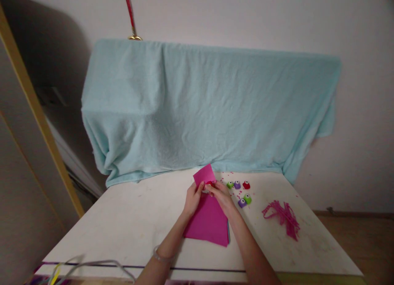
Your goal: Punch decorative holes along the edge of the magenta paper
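My left hand [193,199] and my right hand [221,194] meet over a pink sheet [203,174] held lifted at the far side of the white table [129,219]. A small red punch [209,183] sits on the sheet's edge, pinched between the fingers of my right hand. Under my hands lies a stack of magenta sheets [209,223] with a blue sheet edge showing beneath it.
Small craft punches lie right of my hands: a green one [230,185], a purple one [237,185], a red one [246,185], another purple [241,203] and green [248,199]. Pink paper strips [285,217] are heaped further right. A light blue blanket [203,108] drapes behind the table. Cables [92,265] lie at the near left edge.
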### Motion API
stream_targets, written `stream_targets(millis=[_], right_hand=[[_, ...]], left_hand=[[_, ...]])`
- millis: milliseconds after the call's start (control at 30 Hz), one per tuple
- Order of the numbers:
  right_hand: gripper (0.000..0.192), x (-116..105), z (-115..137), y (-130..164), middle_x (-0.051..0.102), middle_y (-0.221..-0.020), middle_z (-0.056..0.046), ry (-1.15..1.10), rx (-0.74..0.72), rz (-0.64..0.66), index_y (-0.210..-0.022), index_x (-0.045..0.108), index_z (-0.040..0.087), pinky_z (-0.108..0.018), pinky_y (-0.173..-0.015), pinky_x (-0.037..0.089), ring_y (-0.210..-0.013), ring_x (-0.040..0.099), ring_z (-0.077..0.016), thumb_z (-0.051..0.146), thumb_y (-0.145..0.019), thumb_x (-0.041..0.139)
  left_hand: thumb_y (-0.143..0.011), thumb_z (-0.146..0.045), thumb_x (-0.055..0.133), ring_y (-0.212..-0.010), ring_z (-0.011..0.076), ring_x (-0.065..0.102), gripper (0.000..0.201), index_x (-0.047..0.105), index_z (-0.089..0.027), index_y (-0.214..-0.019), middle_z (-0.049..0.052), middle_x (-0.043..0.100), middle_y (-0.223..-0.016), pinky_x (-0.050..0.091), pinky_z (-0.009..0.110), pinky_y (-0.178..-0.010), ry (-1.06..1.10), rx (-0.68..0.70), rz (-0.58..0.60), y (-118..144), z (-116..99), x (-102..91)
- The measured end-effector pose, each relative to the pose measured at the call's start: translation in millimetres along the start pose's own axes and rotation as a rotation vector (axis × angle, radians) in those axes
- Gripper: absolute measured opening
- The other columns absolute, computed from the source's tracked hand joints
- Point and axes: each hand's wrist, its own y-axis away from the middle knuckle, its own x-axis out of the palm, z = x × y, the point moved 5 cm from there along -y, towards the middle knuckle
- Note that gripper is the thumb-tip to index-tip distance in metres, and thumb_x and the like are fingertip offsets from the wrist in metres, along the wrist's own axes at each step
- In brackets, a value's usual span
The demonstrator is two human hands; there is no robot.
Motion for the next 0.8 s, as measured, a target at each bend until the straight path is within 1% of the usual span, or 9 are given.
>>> stream_targets(millis=[133,233,400,533,667,800], right_hand=[[0.027,0.9,0.1,-0.2,0.06,-0.069,0.001,-0.032,-0.006,0.011,-0.077,0.064,0.016,-0.023,-0.053,0.036,-0.059,0.049,-0.0103,0.036,-0.064,0.078],[0.028,1.2,-0.6,-0.4,0.06,-0.07,0.0,-0.037,0.0,0.006,-0.077,0.064,0.016,-0.024,-0.056,0.038,-0.061,0.05,-0.0113,0.037,-0.064,0.078],[0.028,1.5,-2.1,-0.4,0.062,-0.074,-0.001,-0.089,-0.02,-0.002,-0.079,0.065,0.017,-0.025,-0.06,0.041,-0.064,0.053,-0.0125,0.036,-0.063,0.078],[0.027,0.7,-5.6,-2.1,0.062,-0.075,-0.001,-0.124,-0.024,0.006,-0.08,0.065,0.017,-0.025,-0.06,0.041,-0.065,0.053,-0.0124,0.033,-0.063,0.079],[0.026,-0.1,-7.6,-3.7,0.062,-0.077,-0.001,-0.163,-0.017,0.01,-0.081,0.065,0.017,-0.023,-0.058,0.039,-0.066,0.053,-0.0114,0.029,-0.064,0.079],[0.023,2.2,-5.4,-3.0,0.061,-0.074,0.0,-0.176,-0.03,0.026,-0.078,0.063,0.017,-0.023,-0.056,0.037,-0.062,0.05,-0.0104,0.028,-0.065,0.079]], left_hand=[[-0.088,-0.05,0.046,-0.074,0.0179,0.056,0.039,0.062,-0.014,-0.084,0.004,0.065,-0.08,0.042,0.026,-0.07,0.015,0.007,0.004,0.3,-2.8,-1.9],[-0.088,-0.05,0.046,-0.072,0.0175,0.055,0.04,0.062,-0.014,-0.083,0.004,0.064,-0.078,0.042,0.026,-0.069,0.013,0.015,-0.003,0.4,-2.4,-2.6],[-0.087,-0.052,0.047,-0.069,0.0175,0.055,0.041,0.063,-0.014,-0.081,0.003,0.064,-0.073,0.042,0.027,-0.067,0.016,-0.013,-0.016,0.2,1.3,-2.3],[-0.088,-0.051,0.046,-0.072,0.0181,0.056,0.042,0.063,-0.014,-0.081,0.004,0.065,-0.078,0.042,0.027,-0.07,0.014,0.005,-0.016,-0.1,0.9,-1.8],[-0.088,-0.052,0.046,-0.077,0.0195,0.057,0.043,0.064,-0.013,-0.086,0.006,0.067,-0.084,0.042,0.027,-0.071,0.032,0.015,-0.017,-0.2,0.4,-0.9],[-0.088,-0.051,0.046,-0.075,0.0188,0.056,0.041,0.063,-0.013,-0.085,0.006,0.066,-0.082,0.042,0.027,-0.07,0.051,0.029,-0.02,0.3,-0.4,0.4]])
